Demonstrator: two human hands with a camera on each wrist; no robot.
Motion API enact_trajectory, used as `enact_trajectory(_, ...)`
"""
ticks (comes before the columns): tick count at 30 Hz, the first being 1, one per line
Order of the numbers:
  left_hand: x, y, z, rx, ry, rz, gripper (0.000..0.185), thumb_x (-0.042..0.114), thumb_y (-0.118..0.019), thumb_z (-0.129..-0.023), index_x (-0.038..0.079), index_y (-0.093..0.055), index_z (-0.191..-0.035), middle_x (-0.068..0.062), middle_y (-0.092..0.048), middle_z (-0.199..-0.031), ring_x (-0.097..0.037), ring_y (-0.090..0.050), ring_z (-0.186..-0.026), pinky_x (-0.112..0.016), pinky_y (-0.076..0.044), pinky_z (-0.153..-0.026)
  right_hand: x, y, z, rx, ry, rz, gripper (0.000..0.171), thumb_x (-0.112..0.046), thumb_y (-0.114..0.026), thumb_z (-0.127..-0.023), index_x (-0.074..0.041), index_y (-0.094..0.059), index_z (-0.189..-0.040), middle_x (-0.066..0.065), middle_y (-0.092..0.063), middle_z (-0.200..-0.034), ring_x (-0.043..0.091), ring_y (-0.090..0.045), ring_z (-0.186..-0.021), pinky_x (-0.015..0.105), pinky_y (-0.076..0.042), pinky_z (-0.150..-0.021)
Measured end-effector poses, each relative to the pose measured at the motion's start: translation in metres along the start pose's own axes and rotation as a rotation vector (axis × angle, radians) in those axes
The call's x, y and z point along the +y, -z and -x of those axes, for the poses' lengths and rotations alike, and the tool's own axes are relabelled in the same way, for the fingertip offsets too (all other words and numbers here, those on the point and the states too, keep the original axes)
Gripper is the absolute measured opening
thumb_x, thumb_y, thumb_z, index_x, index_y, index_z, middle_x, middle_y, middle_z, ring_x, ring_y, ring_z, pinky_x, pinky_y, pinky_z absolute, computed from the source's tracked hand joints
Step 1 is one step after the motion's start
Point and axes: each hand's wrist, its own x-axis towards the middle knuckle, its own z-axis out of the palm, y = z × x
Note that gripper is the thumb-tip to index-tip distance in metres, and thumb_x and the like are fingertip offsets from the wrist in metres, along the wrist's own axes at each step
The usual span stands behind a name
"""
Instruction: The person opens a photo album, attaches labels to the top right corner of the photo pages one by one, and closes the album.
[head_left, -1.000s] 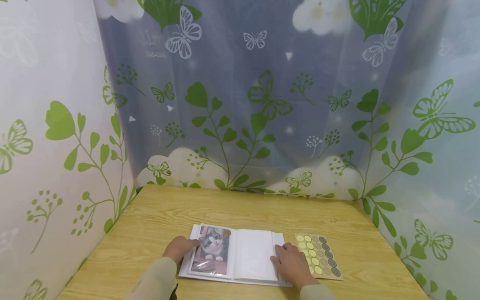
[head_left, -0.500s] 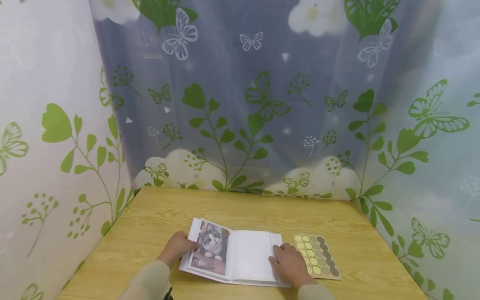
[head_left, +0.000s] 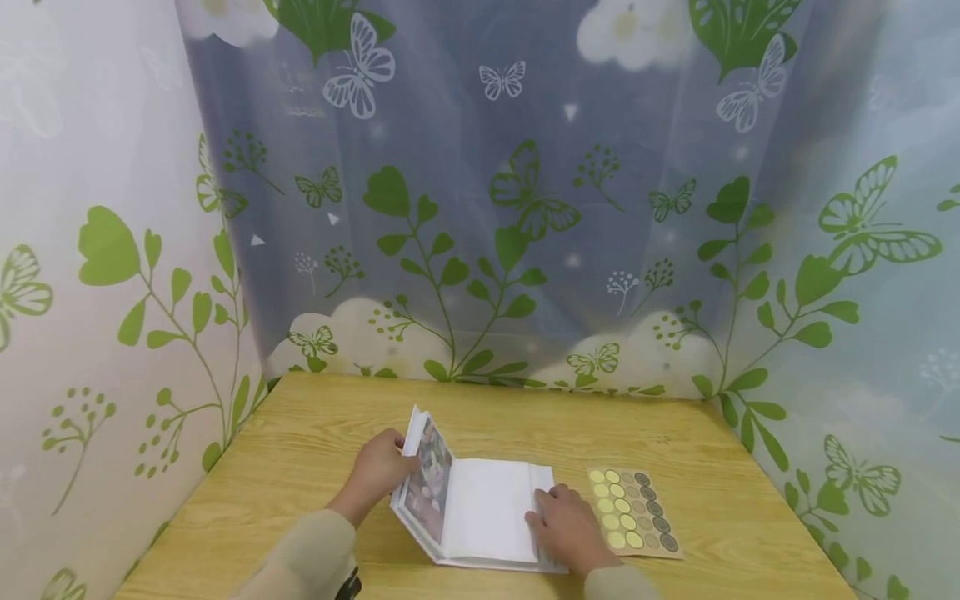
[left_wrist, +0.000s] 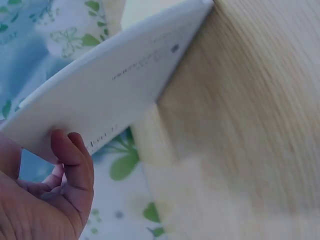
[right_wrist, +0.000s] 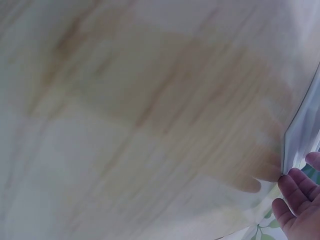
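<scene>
I have the photo album (head_left: 480, 512) lying on the wooden tabletop (head_left: 315, 433) in front of me, near its front edge, and I am closing it from the left. My left hand (head_left: 378, 472) grips the raised left cover with the leaves behind it, fingers curled round its outer edge, so that half stands tilted up off the tabletop. The page with the cat photo (head_left: 433, 487) faces inward. My right hand (head_left: 566, 527) lies on the right-hand stack of white pages, fingers relaxed and pressing at the outer edge, keeping that half flat.

To do this well, I judge that I should swing the cover over in one even arc, keeping the loose plastic sleeves gathered under my fingers so none buckles or folds. My right hand should hold the lower half down until the cover is nearly over, then slide out sideways before it is trapped. The sticker sheet (head_left: 633, 512) of round yellow, tan and dark dots lies just right of the album, so I should keep my wrist from dragging it.

The left wrist view shows small dark print on the white cover (left_wrist: 120, 95), too fine and blurred to read. I see no brand.
</scene>
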Motion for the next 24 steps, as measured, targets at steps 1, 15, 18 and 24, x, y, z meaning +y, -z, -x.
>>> enact_trajectory(1, 0.005, -0.002, 0.001, -0.005, -0.007, 0.006, 0.024, 0.006, -0.070, -0.084, -0.005, -0.055, -0.100, -0.011, -0.062, -0.079, -0.020, -0.063, -0.064, -0.031, -0.056, -0.052, 0.000, 0.000, 0.000, -0.002, 0.002, 0.000, 0.046, -0.032, -0.060, -0.096, 0.001, -0.061, -0.128, 0.023, -0.058, -0.120, 0.041, -0.055, -0.111, 0.057, -0.045, -0.096)
enact_trajectory(15, 0.038, -0.042, 0.012, -0.096, -0.144, -0.020, 0.055, 0.018, -0.072, -0.085, -0.006, -0.050, -0.130, -0.013, -0.060, -0.099, -0.024, -0.059, -0.082, -0.040, -0.055, -0.066, 0.002, 0.001, -0.002, -0.042, -0.047, -0.039, 0.047, -0.034, -0.063, -0.095, -0.002, -0.062, -0.129, 0.022, -0.057, -0.125, 0.040, -0.055, -0.115, 0.058, -0.044, -0.099)
enact_trajectory(18, 0.042, -0.050, 0.015, -0.112, -0.170, -0.012, 0.060, 0.024, -0.073, -0.086, -0.005, -0.051, -0.134, -0.016, -0.059, -0.106, -0.028, -0.059, -0.090, -0.044, -0.056, -0.071, 0.003, 0.003, -0.002, -0.036, -0.046, -0.049, 0.046, -0.034, -0.064, -0.094, -0.002, -0.063, -0.128, 0.022, -0.057, -0.125, 0.041, -0.056, -0.114, 0.059, -0.044, -0.098)
enact_trajectory(24, 0.044, -0.063, 0.020, -0.176, -0.264, 0.012, 0.056, 0.039, -0.065, -0.093, 0.001, -0.057, -0.133, -0.012, -0.059, -0.112, -0.027, -0.059, -0.100, -0.045, -0.054, -0.081, 0.004, 0.007, 0.001, -0.014, -0.017, -0.071, 0.042, -0.030, -0.065, -0.093, -0.003, -0.064, -0.125, 0.022, -0.059, -0.122, 0.041, -0.058, -0.110, 0.059, -0.046, -0.094)
